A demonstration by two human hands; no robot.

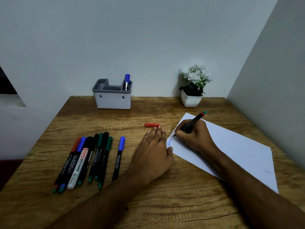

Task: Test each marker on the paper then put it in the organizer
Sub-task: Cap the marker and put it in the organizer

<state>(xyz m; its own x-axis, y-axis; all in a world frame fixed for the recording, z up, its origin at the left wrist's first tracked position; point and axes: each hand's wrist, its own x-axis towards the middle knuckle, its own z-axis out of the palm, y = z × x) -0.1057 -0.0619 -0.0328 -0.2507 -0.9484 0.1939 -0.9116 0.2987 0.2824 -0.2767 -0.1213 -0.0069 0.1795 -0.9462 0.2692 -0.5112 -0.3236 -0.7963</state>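
Observation:
My right hand (194, 136) grips an uncapped black marker with a red band (192, 123), its tip touching the white paper (234, 149) near some blue writing. My left hand (152, 151) lies flat on the table, thumb on the paper's left corner. The marker's red cap (152, 124) lies just beyond my left fingertips. A pile of several markers (85, 161) lies at the left, with one blue-capped marker (118, 157) apart to its right. The grey and white organizer (113, 100) stands at the back with a blue marker (127, 81) upright in its right slot.
A small white pot with white flowers (193, 90) stands at the back right by the wall. The wooden table (165, 204) is boxed in by a wall behind and another on the right. Its left edge drops off beside the marker pile.

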